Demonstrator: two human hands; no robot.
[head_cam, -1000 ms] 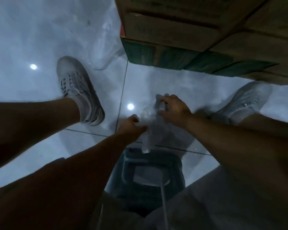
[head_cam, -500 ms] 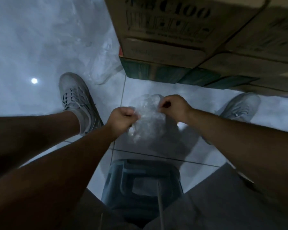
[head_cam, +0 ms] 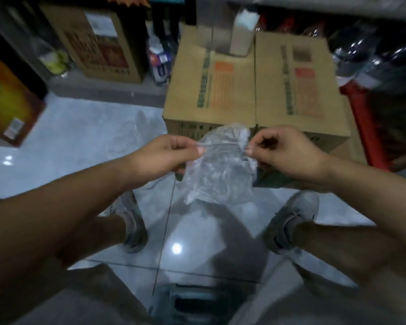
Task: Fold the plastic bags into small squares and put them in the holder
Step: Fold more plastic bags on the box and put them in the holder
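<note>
A crumpled clear plastic bag (head_cam: 220, 170) hangs in the air in front of me, above the floor between my feet. My left hand (head_cam: 164, 154) pinches its upper left edge between thumb and fingers. My right hand (head_cam: 284, 153) pinches the upper right edge, so the top edge is stretched between both hands. More clear plastic (head_cam: 127, 134) lies on the floor beyond my left hand. No holder can be made out.
A large cardboard box (head_cam: 256, 90) stands right behind the bag, with a white container (head_cam: 242, 31) on top. More boxes (head_cam: 96, 43) line the back left, an orange box (head_cam: 7, 99) far left, a red crate (head_cam: 366, 123) right. A dark stool (head_cam: 197, 303) sits under me.
Both hands have raised the bag from near the floor and moved apart, spreading its top edge. My view has tilted up, so the box tops and shelves now show.
</note>
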